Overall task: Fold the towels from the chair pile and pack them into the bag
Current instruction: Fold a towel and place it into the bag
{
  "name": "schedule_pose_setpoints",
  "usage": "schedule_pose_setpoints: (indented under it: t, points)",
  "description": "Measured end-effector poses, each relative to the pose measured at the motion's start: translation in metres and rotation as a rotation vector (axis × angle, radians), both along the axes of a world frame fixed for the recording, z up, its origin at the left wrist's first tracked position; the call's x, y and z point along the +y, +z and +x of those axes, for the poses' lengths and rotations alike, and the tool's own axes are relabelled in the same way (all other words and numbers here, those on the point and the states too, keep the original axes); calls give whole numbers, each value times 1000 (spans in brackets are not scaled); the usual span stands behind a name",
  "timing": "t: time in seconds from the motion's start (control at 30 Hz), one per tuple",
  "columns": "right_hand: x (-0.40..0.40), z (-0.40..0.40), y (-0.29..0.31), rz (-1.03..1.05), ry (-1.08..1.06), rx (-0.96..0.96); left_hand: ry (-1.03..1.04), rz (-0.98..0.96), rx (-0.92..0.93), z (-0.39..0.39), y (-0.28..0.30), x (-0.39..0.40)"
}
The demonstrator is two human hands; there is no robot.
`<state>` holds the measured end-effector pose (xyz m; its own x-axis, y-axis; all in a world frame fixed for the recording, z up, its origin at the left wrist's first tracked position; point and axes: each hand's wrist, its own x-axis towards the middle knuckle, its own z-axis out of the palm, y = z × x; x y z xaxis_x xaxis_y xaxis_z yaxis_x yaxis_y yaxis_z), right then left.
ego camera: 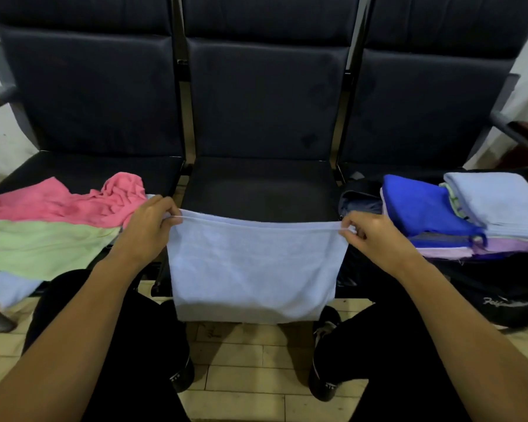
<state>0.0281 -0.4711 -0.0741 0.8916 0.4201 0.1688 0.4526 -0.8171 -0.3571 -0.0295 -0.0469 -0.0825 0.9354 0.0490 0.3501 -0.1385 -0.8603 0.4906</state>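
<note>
The left hand [148, 229] and right hand [371, 236] are each pinching a top corner of a doubled light blue towel [253, 266], which is hanging in front of the middle chair seat [259, 190]. Unfolded pink towel [73, 199] and green towel [40, 248] are lying on the left seat; folded towels [457, 214] are sitting stacked in the black bag [485, 287] at right.

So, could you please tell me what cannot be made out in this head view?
- Black bag: its opening is hidden under the folded towel stack.
- Pale blue towel held up by both hands: layer count unclear.
- Small blue cloth: mostly under the light green towel.
- Bag logo: blurred.
</note>
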Motion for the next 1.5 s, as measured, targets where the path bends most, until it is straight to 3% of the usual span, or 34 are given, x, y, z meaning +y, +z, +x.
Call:
schedule_pose_setpoints:
  t: [0.17,0.27,0.37,0.43,0.53,0.6,0.77,0.87,1.03,1.23,1.37,1.5]
  points:
    - [4,-6,-10,-154,20,86,1,126,102,-1,-12,-2]
    - [11,-8,-4,7,-77,-28,120,42,39,1,-8,-2]
    - [16,-10,1,19,-175,25,133,-46,50,1,-9,-3]
    - [20,-12,0,202,-276,54,139,-118,47,-1,-7,-11]
    - [29,-9,1,478,-413,95,234,-326,3,-1,-2,-17]
    - [32,-4,-2,621,-482,174,297,-505,68,2,-5,-17]
    - [36,6,-10,1100,-606,463,388,-1271,304,2,-9,-29]
    - [41,7,-8,1288,-669,539,402,-1439,282,0,-7,-37]
    - [79,-5,-3,1350,-444,655,160,-1293,258,-11,3,-79]
    - [120,-31,1,1122,-97,791,-240,-985,379,-19,15,-119]
    - [121,-28,3,1093,-54,709,-353,-945,439,-13,15,-118]
    - [122,-28,4,1013,9,679,-321,-941,328,-8,11,-119]
